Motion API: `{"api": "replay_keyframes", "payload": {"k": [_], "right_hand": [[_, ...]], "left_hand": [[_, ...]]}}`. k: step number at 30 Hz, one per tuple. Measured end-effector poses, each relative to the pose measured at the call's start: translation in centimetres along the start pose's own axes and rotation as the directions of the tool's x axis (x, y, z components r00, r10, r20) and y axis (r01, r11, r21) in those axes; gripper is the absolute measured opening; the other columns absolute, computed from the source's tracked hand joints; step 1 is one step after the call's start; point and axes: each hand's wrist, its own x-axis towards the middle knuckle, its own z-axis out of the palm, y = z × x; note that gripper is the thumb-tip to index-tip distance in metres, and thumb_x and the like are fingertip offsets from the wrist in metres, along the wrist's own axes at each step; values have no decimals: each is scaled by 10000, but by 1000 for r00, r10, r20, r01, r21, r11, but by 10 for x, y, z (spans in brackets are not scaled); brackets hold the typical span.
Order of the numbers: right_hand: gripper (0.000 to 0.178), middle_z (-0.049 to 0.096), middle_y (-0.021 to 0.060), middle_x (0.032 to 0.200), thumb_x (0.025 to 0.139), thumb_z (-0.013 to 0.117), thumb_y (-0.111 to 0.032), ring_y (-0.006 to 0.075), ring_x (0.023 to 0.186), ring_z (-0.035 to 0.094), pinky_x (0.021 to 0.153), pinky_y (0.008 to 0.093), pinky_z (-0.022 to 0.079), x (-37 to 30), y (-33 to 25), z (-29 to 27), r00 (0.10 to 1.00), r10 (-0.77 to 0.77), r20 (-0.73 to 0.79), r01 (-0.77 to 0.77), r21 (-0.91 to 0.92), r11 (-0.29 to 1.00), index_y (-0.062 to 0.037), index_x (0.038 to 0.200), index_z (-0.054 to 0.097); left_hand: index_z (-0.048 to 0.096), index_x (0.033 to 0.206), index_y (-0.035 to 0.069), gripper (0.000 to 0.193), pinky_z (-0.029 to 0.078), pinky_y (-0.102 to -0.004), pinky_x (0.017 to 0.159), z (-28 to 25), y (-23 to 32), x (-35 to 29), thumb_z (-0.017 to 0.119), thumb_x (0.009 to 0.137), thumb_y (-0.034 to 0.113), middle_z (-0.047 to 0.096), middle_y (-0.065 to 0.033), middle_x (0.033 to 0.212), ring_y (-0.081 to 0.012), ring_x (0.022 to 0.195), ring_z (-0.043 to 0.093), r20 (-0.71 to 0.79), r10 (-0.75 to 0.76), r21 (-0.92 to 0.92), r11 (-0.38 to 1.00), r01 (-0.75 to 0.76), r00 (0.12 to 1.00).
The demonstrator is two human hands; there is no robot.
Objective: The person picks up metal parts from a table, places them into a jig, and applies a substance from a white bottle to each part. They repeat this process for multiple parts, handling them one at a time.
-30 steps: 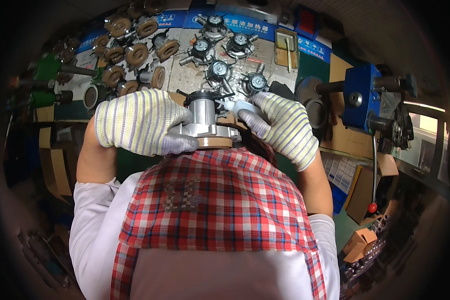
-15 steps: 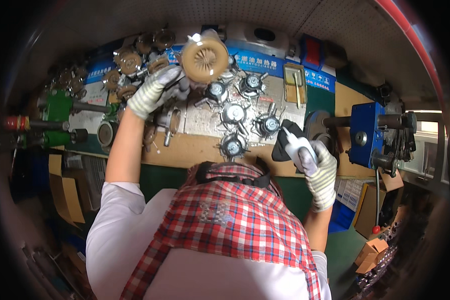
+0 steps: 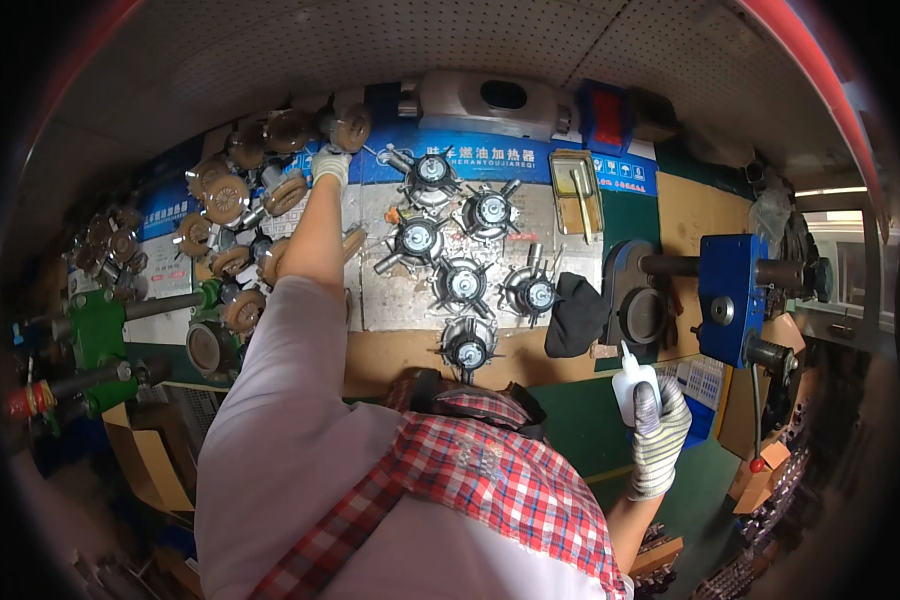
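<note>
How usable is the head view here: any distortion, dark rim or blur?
Head view: strong fisheye bend, with a black rim at the corners; the centre is evenly lit and sharp; the left hand at the far parts is small but clear; the right hand on the white squeeze bottle is crisp.

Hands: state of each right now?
Left hand: stretched out to the tan rotors at the far bench; grip cannot be told.
Right hand: closed on a white squeeze bottle.

Left hand outstretched, right hand clenched
</note>
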Motion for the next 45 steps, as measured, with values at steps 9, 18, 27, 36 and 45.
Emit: {"api": "replay_keyframes", "payload": {"k": [9, 18, 27, 36, 45], "right_hand": [[316, 623, 49, 672, 894, 710, -316, 90, 606, 541, 569, 278, 464, 18, -15, 16, 998, 51, 44, -53, 46, 997, -5, 887, 660], [347, 632, 64, 666, 900, 702, -342, 101, 604, 563, 580, 283, 475, 4, -1, 27, 987, 152, 51, -156, 70, 985, 3, 912, 670], [390, 642, 103, 700, 907, 661, -411, 170, 616, 605, 606, 310, 481, 13, 3, 23, 991, 20, 135, -21, 11, 1000, -22, 922, 664], [336, 663, 89, 674, 902, 671, -338, 132, 603, 640, 580, 284, 495, 36, -21, 10, 929, -200, 311, 140, 203, 969, -2, 913, 673], [317, 714, 136, 856, 856, 732, -294, 249, 795, 716, 716, 322, 537, 39, -19, -17, 780, -428, 457, 334, 275, 902, 1, 967, 696]], "left_hand": [[633, 998, 19, 318, 507, -429, 889, 33, 21, -63, 760, 783, 216, 650, -190, 1055, -364, 896, 665, -326, -70, -279, 960, -25, 943], [548, 1317, 156, 614, 275, -470, 1174, 25, 73, -98, 733, 738, 75, 488, -100, 1439, -299, 1415, 350, 462, 681, 501, 328, -801, 568], [398, 1385, 17, 617, 525, -507, 755, 10, 40, -90, 659, 846, 166, 665, -288, 932, -444, 860, 655, 488, 601, 309, 559, -770, 633], [513, 1278, 14, 528, 504, -362, 893, -113, 67, -229, 720, 896, 315, 660, -154, 1088, -259, 965, 643, 265, 567, -385, 804, -453, 780], [653, 1167, 3, 382, 537, -323, 800, -263, 170, -448, 680, 912, 287, 696, -123, 1061, -194, 902, 672, 752, 472, -244, 848, -470, 461]]}}
